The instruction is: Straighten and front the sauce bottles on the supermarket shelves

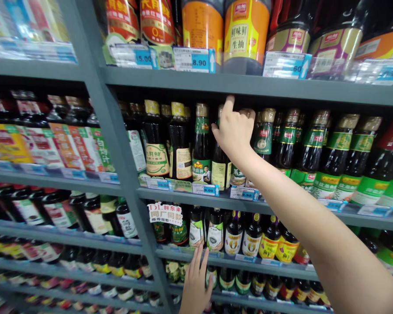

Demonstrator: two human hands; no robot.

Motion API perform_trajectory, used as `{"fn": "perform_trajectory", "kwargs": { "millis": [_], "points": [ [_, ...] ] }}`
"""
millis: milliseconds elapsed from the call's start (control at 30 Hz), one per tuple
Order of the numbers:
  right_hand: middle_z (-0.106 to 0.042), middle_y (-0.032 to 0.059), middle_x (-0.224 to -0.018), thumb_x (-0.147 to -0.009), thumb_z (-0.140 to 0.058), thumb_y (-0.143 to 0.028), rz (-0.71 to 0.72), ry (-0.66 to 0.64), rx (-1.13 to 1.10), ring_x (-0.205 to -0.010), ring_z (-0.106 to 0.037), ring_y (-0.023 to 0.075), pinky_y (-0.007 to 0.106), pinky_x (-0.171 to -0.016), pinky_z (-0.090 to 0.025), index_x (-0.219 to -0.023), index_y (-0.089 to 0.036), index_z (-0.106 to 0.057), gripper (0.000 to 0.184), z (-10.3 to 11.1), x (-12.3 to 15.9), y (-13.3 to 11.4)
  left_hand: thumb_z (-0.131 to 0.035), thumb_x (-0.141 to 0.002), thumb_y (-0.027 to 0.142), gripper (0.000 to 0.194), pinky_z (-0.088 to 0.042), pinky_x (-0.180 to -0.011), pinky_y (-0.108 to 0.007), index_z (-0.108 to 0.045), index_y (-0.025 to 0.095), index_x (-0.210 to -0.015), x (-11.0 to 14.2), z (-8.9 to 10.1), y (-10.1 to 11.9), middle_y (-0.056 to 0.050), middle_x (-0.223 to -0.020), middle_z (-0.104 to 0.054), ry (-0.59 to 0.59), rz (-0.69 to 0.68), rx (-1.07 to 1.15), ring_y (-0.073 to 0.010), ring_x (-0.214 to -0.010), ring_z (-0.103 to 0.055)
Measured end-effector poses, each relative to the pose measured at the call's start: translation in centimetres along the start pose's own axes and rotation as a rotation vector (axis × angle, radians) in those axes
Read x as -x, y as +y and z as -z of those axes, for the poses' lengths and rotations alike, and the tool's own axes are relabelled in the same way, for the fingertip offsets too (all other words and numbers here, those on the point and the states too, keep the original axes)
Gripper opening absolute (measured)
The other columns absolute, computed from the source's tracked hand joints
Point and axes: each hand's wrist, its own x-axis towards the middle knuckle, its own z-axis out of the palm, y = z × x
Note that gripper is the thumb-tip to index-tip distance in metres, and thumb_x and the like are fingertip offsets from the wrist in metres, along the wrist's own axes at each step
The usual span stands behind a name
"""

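My right hand (pixel 238 131) reaches up to the second shelf, in front of dark sauce bottles. Its index finger points upward near the underside of the shelf above, the thumb is spread to the left, and the other fingers are bent. Just behind the thumb stands a dark bottle with a pale label (pixel 219 174), partly covered by the hand; no grip on it shows. Low in the view, my left hand (pixel 195 281) is open with fingers stretched upward. Its fingertips are near the shelf edge below a bottle with a white and green label (pixel 215 233); contact cannot be told.
A grey upright post (pixel 108 117) divides the shelving. Large bottles with orange labels (pixel 245 32) stand overhead behind price tags (pixel 195 61). Green-labelled bottles (pixel 306 150) line the right side. A white sign (pixel 165 213) sticks out beside the post. Boxed bottles (pixel 65 139) fill the left shelves.
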Motion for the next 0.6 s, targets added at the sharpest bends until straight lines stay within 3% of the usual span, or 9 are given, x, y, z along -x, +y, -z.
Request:
{"fn": "perform_trajectory", "kwargs": {
  "millis": [167,333,433,533,600],
  "points": [
    [-0.067,0.0224,-0.102,-0.089,-0.056,-0.023,-0.031,-0.092,-0.051,-0.101,-0.063,0.0341,0.053,-0.106,-0.031,-0.146,0.006,-0.031,0.069,0.6,-0.5,0.4,-0.044,-0.093,0.019,0.069,-0.046,-0.104,-0.045,-0.018,0.026,-0.156,2.1,3.1,0.0,-0.01,-0.159,-0.028,0.016,-0.041,-0.018,-0.0309,-0.142,-0.035],
    [-0.068,0.0215,-0.104,-0.088,-0.059,-0.022,-0.04,-0.161,-0.065,-0.1,-0.065,0.0326,0.049,-0.106,-0.032,-0.143,0.003,-0.04,0.063,1.3,-0.9,0.1,-0.048,-0.092,0.019,0.069,-0.048,-0.103,-0.045,-0.023,0.028,-0.155,6.6,6.7,0.6,-0.01,-0.161,-0.023,0.006,-0.018,-0.036,-0.0328,-0.141,-0.036],
    [-0.069,0.0208,-0.1,-0.089,-0.063,-0.032,-0.058,-0.12,-0.041,-0.102,-0.064,0.0332,0.048,-0.107,-0.03,-0.142,0.002,-0.041,0.067,1.4,-0.5,-0.2,-0.049,-0.091,0.018,0.072,-0.05,-0.101,-0.047,-0.019,0.03,-0.156,10.2,8.5,0.7,-0.01,-0.161,-0.023,0.049,0.027,-0.048,-0.0349,-0.138,-0.04],
    [-0.067,0.0243,-0.105,-0.087,-0.068,-0.045,-0.033,-0.001,0.009,-0.115,-0.054,0.0372,0.05,-0.108,-0.027,-0.138,0.003,-0.045,0.073,1.2,0.3,-0.4,-0.048,-0.09,0.015,0.076,-0.052,-0.098,-0.048,-0.015,0.034,-0.156,14.2,9.8,0.4,-0.01,-0.161,-0.023,0.111,0.079,-0.079,-0.0352,-0.133,-0.046],
    [-0.064,0.0274,-0.11,-0.086,-0.072,-0.045,-0.051,0.064,0.018,-0.119,-0.051,0.039,0.049,-0.105,-0.031,-0.137,0.004,-0.045,0.076,1.0,0.7,-0.7,-0.048,-0.088,0.013,0.078,-0.055,-0.095,-0.047,-0.017,0.036,-0.155,16.7,10.7,-0.2,-0.009,-0.16,-0.025,0.113,0.098,-0.103,-0.0344,-0.129,-0.051]
  ]
}}
